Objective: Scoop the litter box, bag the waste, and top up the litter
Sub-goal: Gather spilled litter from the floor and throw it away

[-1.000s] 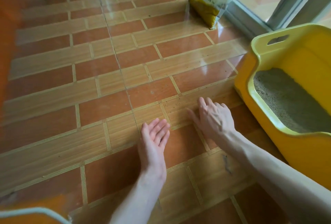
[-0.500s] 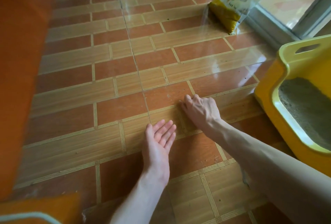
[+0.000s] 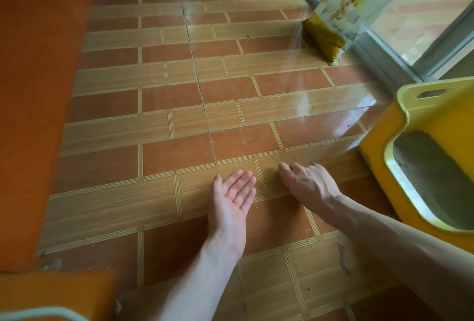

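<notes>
Since half a second ago, the right hand (image 3: 305, 184) has been slid rightward across the floor (image 3: 179, 105), opening a wider gap beside the left hand (image 3: 232, 200). Tiled floor is seen across most of the view. A yellow litter box (image 3: 410, 105) is set at the right edge, near the right hand but apart from it, with grey litter (image 3: 431, 174) inside. A litter bag (image 3: 341, 12) is stood farther back by the door frame. The left hand is held palm up, released and empty. The right hand is pressed palm down, fingers curled, nothing grasped.
</notes>
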